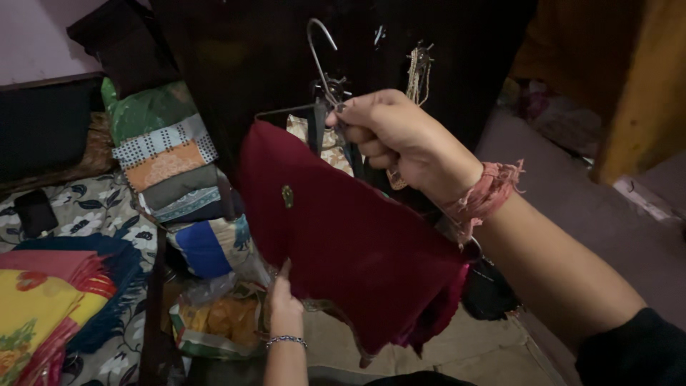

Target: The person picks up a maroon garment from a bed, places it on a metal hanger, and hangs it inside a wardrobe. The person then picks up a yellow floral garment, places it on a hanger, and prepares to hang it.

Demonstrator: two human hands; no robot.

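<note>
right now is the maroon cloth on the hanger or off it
On it: the maroon cloth drapes over the metal hanger, which the right hand grips; the left hand touches its lower edge.

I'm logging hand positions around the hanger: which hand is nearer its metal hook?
Right. The right hand grips the hanger just below the metal hook; the left hand is low, under the maroon cloth.

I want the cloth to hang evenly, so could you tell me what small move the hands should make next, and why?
Probably the left hand should draw the maroon cloth downward to smooth it. The right hand grips the metal hanger near its hook, and the cloth drapes unevenly, its lower edge bunched on the right.
</note>
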